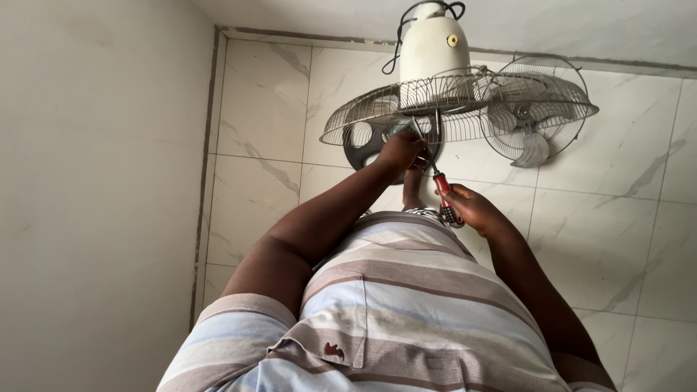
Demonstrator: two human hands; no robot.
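- Head view straight down own striped shirt (pixel 392 305) to white marble-look tiled floor (pixel 617 239); bare foot (pixel 412 190) visible between the arms.
- Left hand (pixel 401 151) clenched on the steel shaft near the tip of red-and-black-handled screwdriver (pixel 441 190), pressed against the back of round wire-mesh metal fan guard (pixel 450 98).
- Right hand (pixel 473 209) wrapped tight round the screwdriver's handle, lower end, near shirt hem.
- Fan guard lying face-down-ish on floor near the far wall edge, cream plastic motor housing (pixel 433 45) with black cable (pixel 406 29) on top; dark grey plastic ring plate (pixel 367 141) just under left hand.
- Second smaller wire fan guard with pale blade (pixel 534 120) touching or overlapping right side of the first; cannot tell which.
- Tip contact point hidden by left fingers; screw itself not visible.
- Step judged: driving or loosening a fastener at guard rim.
- To do well: keep shaft square to fastener, left fingers only guiding tip, turning force from right wrist, steady downward push to avoid cam-out.
- Risk: slip into mesh or toward foot; guard may rock, so brace it.
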